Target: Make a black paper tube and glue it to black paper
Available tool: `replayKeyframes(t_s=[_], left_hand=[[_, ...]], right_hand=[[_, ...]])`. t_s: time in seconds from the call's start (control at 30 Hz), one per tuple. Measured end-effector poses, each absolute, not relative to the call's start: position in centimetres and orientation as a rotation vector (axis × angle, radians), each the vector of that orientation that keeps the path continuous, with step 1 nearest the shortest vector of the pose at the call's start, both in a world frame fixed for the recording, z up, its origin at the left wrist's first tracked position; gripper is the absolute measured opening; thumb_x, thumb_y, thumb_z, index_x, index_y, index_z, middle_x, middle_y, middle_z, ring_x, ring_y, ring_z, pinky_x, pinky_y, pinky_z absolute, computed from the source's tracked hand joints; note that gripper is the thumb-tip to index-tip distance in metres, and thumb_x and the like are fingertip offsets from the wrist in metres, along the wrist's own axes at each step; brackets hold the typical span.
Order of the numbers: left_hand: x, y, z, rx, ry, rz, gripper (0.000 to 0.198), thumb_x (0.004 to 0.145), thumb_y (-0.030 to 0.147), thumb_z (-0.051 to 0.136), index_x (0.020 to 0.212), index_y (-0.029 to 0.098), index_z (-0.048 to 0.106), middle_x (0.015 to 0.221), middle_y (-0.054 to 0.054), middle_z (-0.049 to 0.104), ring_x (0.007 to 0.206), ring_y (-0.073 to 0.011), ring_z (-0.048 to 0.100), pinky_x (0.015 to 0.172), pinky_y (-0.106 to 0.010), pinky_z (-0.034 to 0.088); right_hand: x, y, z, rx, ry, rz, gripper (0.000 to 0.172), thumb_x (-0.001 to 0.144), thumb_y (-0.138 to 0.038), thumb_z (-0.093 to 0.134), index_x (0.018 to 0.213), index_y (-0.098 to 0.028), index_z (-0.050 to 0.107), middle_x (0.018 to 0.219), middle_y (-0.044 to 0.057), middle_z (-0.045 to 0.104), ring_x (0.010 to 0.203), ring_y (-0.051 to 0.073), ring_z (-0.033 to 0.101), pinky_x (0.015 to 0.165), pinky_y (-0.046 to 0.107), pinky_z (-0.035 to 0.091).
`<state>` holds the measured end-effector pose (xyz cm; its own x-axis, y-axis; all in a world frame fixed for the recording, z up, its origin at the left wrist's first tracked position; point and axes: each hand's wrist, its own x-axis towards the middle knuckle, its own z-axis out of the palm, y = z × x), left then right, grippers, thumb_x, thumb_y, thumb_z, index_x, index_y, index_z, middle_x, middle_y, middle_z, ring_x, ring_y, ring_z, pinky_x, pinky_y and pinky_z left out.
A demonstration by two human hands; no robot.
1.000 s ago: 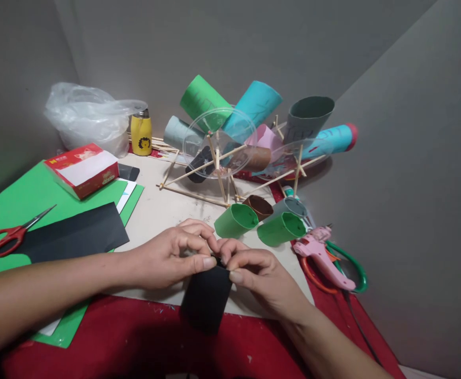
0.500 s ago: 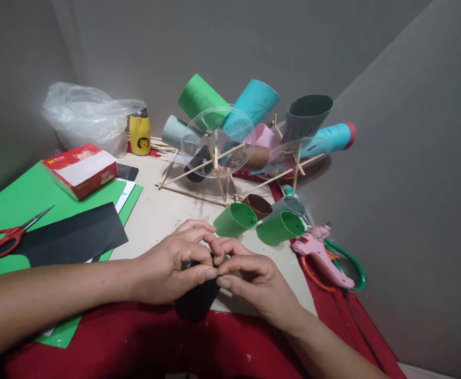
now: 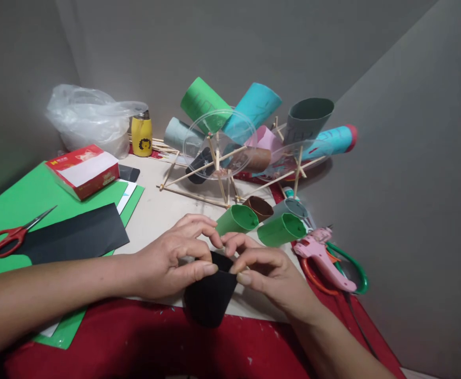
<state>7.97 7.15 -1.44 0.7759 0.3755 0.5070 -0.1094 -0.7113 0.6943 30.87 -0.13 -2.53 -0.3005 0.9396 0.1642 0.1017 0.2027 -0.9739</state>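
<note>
A black paper cup (image 3: 210,297), rolled from dark sheet, is held between my two hands near the table's front edge, its opening facing up and away. My left hand (image 3: 179,258) pinches the left side of its rim between thumb and forefinger. On the opposite side, my right hand (image 3: 268,266) grips the rim with thumb and forefinger. Just beyond my fingers stand a green paper cup (image 3: 236,220), another green cup (image 3: 280,231), a brown cup (image 3: 259,208) and a grey cup (image 3: 293,208).
Behind is a stick-frame wheel (image 3: 218,158) carrying coloured paper tubes. To the right lies a pink glue gun (image 3: 323,258) by green-handled scissors (image 3: 357,271). At left are red scissors (image 3: 7,242), a black strip (image 3: 80,234), a red box (image 3: 86,171), green sheets (image 3: 21,195) and a yellow bottle (image 3: 141,136).
My hands have drawn apart along the rim, the right one moving rightward. The black cup's opening now shows between them, and the cup sits slightly further right.
</note>
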Motion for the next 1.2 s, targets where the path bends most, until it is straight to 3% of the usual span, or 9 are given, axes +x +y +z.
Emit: replayKeyframes(t_s=[0.13,0.27,0.47,0.7,0.83,0.97,1.07,1.2], left_hand=[[8.3,6.5,-1.8,2.308,0.103,0.884,0.014,0.093,0.017,0.054,0.080,0.016,0.059,0.104,-0.010,0.061,0.112,-0.0224,0.053,0.112,-0.044,0.035],[8.4,6.0,-1.8,2.393,0.056,0.897,0.018,0.094,0.016,0.052,0.077,0.014,0.060,0.103,-0.012,0.062,0.112,-0.0233,0.053,0.110,-0.043,0.038],[8.0,6.3,-1.5,2.454,0.061,0.904,0.014,0.093,0.017,0.054,0.081,0.014,0.061,0.112,-0.013,0.061,0.122,-0.0263,0.046,0.110,-0.042,0.039],[7.8,7.1,-1.7,2.382,0.152,0.950,0.015,0.094,0.018,0.053,0.079,0.017,0.057,0.110,-0.011,0.060,0.120,-0.0243,0.047,0.106,-0.042,0.042],[8.0,6.9,-1.9,2.354,0.153,0.922,0.015,0.093,0.016,0.053,0.079,0.017,0.057,0.109,-0.012,0.060,0.119,-0.0240,0.048,0.107,-0.042,0.041],[8.4,6.4,-2.0,2.381,0.067,0.908,0.014,0.093,0.017,0.053,0.080,0.016,0.058,0.107,-0.012,0.060,0.117,-0.0249,0.049,0.109,-0.044,0.040],[8.4,6.1,-1.9,2.402,0.055,0.903,0.015,0.094,0.018,0.052,0.083,0.016,0.061,0.107,-0.012,0.060,0.116,-0.0248,0.051,0.109,-0.045,0.040],[8.2,6.4,-1.6,2.428,0.070,0.886,0.017,0.095,0.021,0.053,0.081,0.016,0.061,0.110,-0.014,0.060,0.121,-0.0259,0.049,0.109,-0.043,0.040]], right_hand=[[29.8,-0.7,-2.3,-0.997,-1.797,1.007,0.010,0.084,-0.027,0.074,0.093,-0.026,0.078,0.102,0.007,0.060,0.108,0.024,0.055,0.101,0.043,0.042],[29.0,-1.2,-2.2,-0.977,-1.899,0.904,0.007,0.087,-0.019,0.069,0.086,-0.023,0.076,0.101,0.007,0.060,0.107,0.023,0.056,0.099,0.040,0.043],[30.2,-0.8,-2.2,-0.955,-1.850,1.012,0.008,0.087,-0.028,0.071,0.080,-0.025,0.075,0.098,0.006,0.060,0.109,0.024,0.056,0.098,0.043,0.045],[31.8,0.1,-2.5,-1.028,-1.712,1.144,0.013,0.083,-0.035,0.075,0.074,-0.025,0.075,0.096,0.005,0.062,0.116,0.026,0.055,0.103,0.045,0.042],[31.0,-0.1,-2.5,-1.052,-1.739,1.014,0.007,0.084,-0.033,0.074,0.086,-0.028,0.077,0.105,0.006,0.065,0.116,0.024,0.055,0.104,0.043,0.042],[29.8,-0.7,-2.4,-1.015,-1.838,0.876,0.016,0.084,-0.029,0.075,0.100,-0.028,0.077,0.109,0.007,0.065,0.113,0.024,0.055,0.102,0.040,0.043],[29.2,-1.1,-2.3,-1.007,-1.896,0.845,0.006,0.085,-0.023,0.072,0.089,-0.025,0.077,0.108,0.007,0.064,0.114,0.024,0.055,0.103,0.040,0.042],[29.8,-1.0,-2.2,-0.990,-1.837,0.977,0.006,0.085,-0.023,0.073,0.080,-0.025,0.076,0.108,0.006,0.063,0.113,0.024,0.057,0.104,0.041,0.040]])
